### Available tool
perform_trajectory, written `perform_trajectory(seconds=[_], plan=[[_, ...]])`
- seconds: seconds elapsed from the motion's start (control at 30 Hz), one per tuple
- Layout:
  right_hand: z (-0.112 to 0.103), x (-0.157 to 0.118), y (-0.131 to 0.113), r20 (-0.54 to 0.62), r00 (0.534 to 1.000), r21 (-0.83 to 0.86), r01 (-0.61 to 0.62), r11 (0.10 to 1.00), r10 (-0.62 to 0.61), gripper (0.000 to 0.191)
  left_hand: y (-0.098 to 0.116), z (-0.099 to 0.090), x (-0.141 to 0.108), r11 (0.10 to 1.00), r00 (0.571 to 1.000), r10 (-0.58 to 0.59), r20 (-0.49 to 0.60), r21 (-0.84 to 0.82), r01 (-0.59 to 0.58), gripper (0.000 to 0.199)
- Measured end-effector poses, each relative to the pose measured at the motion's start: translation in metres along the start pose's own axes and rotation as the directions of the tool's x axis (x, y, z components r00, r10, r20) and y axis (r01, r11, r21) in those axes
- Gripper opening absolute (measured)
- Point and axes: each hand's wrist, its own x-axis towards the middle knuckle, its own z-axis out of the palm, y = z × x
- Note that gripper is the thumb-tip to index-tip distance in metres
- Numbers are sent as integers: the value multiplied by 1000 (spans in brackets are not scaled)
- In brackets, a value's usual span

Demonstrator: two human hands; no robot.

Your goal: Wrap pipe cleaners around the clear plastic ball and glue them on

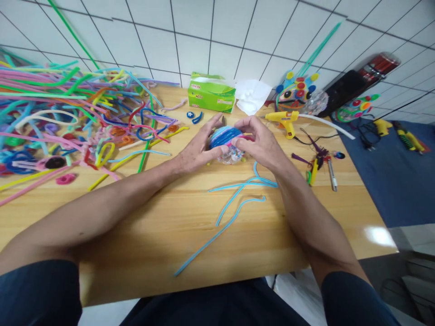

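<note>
Between my two hands is a rounded craft piece (225, 138), its top wrapped in blue and light-blue fuzzy stems with some pink, its lower part clear and shiny. My left hand (200, 147) holds its left side, thumb on the front. From the right, my right hand (260, 141) grips it, thumb near the pink part and fingers curled over the back. Several light-blue stems (238, 184) lie in front of the piece on the wooden table (142, 253). A small blue flower-marked disc (190, 115) and a bent blue stem (197, 118) rest behind my left hand.
Many coloured fuzzy stems (50, 99) pile up at the left. Behind stand a green tissue box (211, 94) and white paper (252, 96). To the right are a yellow glue gun (284, 121) with its cord, a decorated mask-like craft (295, 96) and a pen (332, 175).
</note>
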Motion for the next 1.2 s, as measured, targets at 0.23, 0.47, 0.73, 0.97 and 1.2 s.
perform_trajectory(seconds=[0.23,0.47,0.73,0.97,1.2], plan=[[-2,-2,-7,52,998,-10,21,1000,-20,35,4,3,4,976,992,120,25,179,-122,96],[-16,0,-11,57,998,-37,18,999,-16,33,11,4,0,978,995,104,-12,183,-100,88],[-15,-1,-12,66,997,-89,54,995,-49,27,9,7,-1,983,991,131,-9,127,-129,82],[-29,-11,-27,-57,980,-286,168,943,-192,26,17,8,-2,995,999,46,-17,94,-44,64],[-46,-26,-46,106,992,-416,-20,909,71,44,16,13,-3,977,988,112,-102,196,-90,69]])
